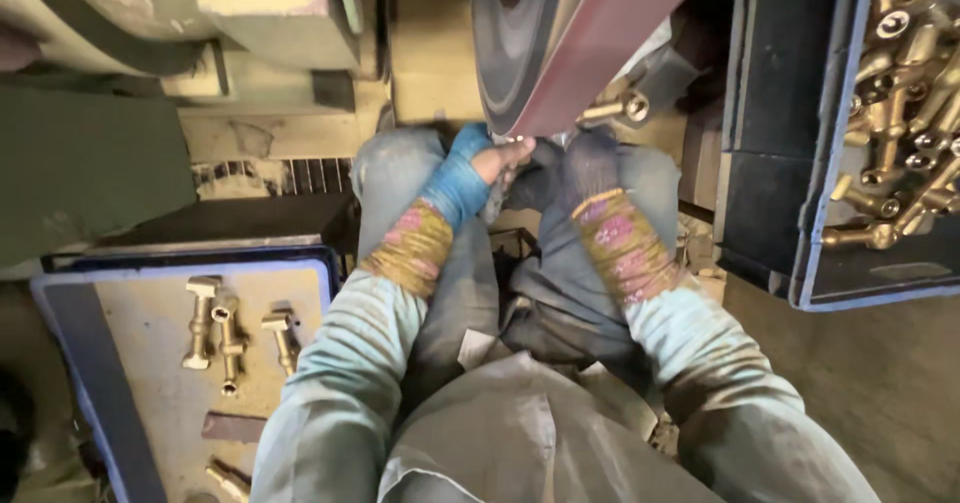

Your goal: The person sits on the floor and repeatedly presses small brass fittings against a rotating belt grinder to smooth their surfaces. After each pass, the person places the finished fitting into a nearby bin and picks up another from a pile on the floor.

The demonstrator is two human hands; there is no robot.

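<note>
- Steel-grey and dull red, the sanding belt (560, 53) runs over its wheel just above both hands, slanting up to the right; its lower edge comes down right at the fingertips.
- To the right of the hands stands a dark crate (790, 163) heaped with brass fittings (905, 113), well apart from the belt.
- Down and left of the hands lies a blue-rimmed tray (60, 308) with a few brass fittings (230, 333) laid flat on it, apart from one another.
- Left hand (480, 168), in a blue glove with bare fingertips, is closed narrowly around a small workpiece (512, 168) pressed up against the belt edge; the piece is mostly hidden, so its shape cannot be told.
- Right hand (585, 168), in a dark glove, is closed in beside the left at the same spot; whether it grips the piece or only steadies it cannot be told.
- One brass fitting (615, 111) sits just above the right hand, beside the belt.
- Judged from this: doing it well calls for both wrists braced on the knees, light even pressure, the piece turned steadily, and bare fingertips kept clear of the moving belt.
</note>
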